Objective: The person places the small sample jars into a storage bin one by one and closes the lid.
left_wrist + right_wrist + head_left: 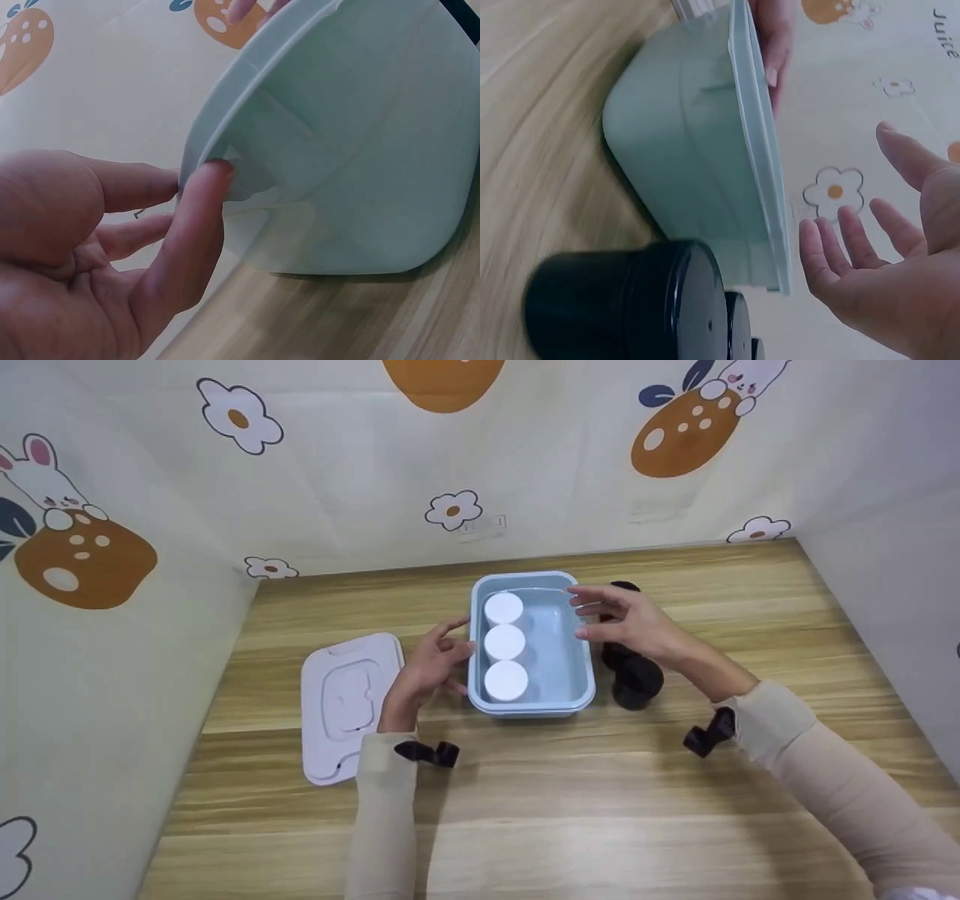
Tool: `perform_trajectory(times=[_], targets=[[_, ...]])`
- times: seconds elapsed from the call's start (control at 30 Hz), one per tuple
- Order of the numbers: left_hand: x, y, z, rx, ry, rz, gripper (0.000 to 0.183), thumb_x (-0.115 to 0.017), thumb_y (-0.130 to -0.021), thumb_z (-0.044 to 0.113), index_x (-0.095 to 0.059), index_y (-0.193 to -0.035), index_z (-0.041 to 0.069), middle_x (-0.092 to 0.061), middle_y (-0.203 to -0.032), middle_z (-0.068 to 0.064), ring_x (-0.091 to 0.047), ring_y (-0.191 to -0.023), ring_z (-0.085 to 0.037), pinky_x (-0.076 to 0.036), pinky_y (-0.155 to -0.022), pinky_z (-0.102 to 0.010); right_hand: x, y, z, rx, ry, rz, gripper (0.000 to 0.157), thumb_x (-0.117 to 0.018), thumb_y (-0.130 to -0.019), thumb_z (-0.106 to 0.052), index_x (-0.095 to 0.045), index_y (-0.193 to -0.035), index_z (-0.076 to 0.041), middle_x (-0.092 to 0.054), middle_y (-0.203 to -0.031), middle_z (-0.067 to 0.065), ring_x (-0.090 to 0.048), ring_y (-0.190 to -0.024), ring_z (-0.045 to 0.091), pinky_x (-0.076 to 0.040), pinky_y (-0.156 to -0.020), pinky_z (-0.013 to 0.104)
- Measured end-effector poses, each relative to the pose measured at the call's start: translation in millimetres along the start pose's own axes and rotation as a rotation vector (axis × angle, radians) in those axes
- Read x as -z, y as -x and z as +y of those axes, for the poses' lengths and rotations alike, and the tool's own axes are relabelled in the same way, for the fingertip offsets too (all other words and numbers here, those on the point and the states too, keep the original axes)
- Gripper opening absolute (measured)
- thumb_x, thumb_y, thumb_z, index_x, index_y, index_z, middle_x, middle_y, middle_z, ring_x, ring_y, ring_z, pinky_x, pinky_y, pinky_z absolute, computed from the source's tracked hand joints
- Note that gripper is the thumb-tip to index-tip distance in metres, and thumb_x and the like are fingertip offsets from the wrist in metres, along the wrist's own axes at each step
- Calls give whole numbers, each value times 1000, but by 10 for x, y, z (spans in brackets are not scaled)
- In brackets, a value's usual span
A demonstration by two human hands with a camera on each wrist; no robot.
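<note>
A light blue plastic bin (553, 660) stands on the table with three white round-lidded jars (505, 643) lined up along its left side. My left hand (433, 664) is at the bin's left rim; in the left wrist view its thumb and bent fingers (196, 232) hold the rim from outside. Over the right rim hovers my right hand (630, 622), fingers spread and loosely bent, holding nothing. Its fingertips stand apart from the rim (769, 172) in the right wrist view. Black jars (637, 681) stand in a row right of the bin, partly hidden beneath this hand.
A white lid (349, 705) lies flat on the wooden table (555, 810) to the left, its right edge partly under the left wrist. Black wrist mounts (709, 733) stick out from both sleeves. Printed cloth walls (345, 495) enclose the table at the back and sides.
</note>
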State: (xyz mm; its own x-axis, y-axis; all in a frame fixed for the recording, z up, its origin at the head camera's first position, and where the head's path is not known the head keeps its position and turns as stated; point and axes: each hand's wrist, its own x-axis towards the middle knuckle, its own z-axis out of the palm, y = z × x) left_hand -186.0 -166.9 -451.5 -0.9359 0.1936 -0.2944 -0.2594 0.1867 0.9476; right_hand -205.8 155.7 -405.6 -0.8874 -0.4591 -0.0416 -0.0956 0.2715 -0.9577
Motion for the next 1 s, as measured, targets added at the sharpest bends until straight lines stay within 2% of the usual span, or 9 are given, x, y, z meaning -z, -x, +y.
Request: perform_trajectory(times=[0.07, 0.23, 0.37, 0.47, 0.63, 0.7, 0.8, 0.9, 1.0], targets=[[-4, -6, 7, -1, -1, -2, 54, -59, -101, 16, -41, -152, 21, -62, -130, -21, -68, -104, -28, -62, -49, -30, 75, 1, 37, 6, -4, 45, 66, -77, -88, -14, -49, -147, -6, -55, -143, 18, -54, -132, 30, -55, -97, 16], [2, -10, 2, 3, 2, -9, 54, -58, -102, 16, -40, -152, 21, -62, -131, -21, -68, -105, -30, -61, -47, -28, 250, -3, 152, 9, 42, 145, 61, -78, -88, -17, -54, -144, -9, -61, -134, 5, -58, -125, 18, -53, -96, 11], [9, -4, -14, -7, 11, -9, 54, -59, -102, 16, -40, -152, 21, -62, -131, -21, -69, -104, -29, -61, -47, -29, 373, -2, 246, 28, 35, 206, 59, -78, -88, -17, -55, -142, -8, -62, -132, 7, -58, -123, 21, -56, -92, 13], [3, 1, -29, -20, 27, -14, 54, -58, -102, 16, -40, -153, 19, -62, -130, -22, -70, -101, -29, -61, -46, -29, 462, 7, 332, 60, 44, 251, 59, -78, -89, -16, -55, -142, -6, -63, -128, 3, -60, -119, 19, -60, -87, 15], [-4, -5, -28, -20, 36, -24, 55, -58, -101, 14, -40, -152, 18, -63, -128, -22, -70, -102, -29, -60, -45, -29, 594, 8, 477, 88, 125, 319, 58, -77, -89, -17, -55, -142, -8, -63, -125, -11, -57, -116, 1, -55, -90, 12], [-4, -10, -23, -15, 33, -19, 54, -59, -101, 14, -41, -152, 19, -63, -127, -21, -70, -102, -30, -60, -45, -29, 628, 1, 527, 80, 144, 338, 59, -76, -90, -17, -54, -143, -8, -63, -129, -7, -53, -116, -5, -52, -95, 14], [-5, -13, -13, -17, 29, -14, 54, -59, -101, 14, -41, -152, 19, -63, -126, -21, -69, -101, -30, -60, -46, -29, 663, -17, 601, 59, 159, 359, 60, -75, -90, -16, -52, -144, -5, -60, -138, 6, -50, -118, -6, -51, -101, 22], [-3, -12, -13, -17, 31, -7, 53, -59, -101, 14, -42, -151, 20, -63, -127, -21, -69, -100, -29, -60, -45, -28, 678, -42, 669, 36, 162, 362, 62, -75, -90, -16, -51, -146, -6, -56, -143, 14, -50, -123, 2, -51, -103, 28], [-2, -10, -20, -16, 27, -5, 53, -59, -101, 14, -42, -151, 20, -63, -127, -22, -69, -99, -29, -60, -45, -28, 688, -68, 728, 13, 152, 332, 65, -76, -90, -16, -48, -148, -8, -52, -144, 17, -49, -131, 18, -51, -101, 24]])
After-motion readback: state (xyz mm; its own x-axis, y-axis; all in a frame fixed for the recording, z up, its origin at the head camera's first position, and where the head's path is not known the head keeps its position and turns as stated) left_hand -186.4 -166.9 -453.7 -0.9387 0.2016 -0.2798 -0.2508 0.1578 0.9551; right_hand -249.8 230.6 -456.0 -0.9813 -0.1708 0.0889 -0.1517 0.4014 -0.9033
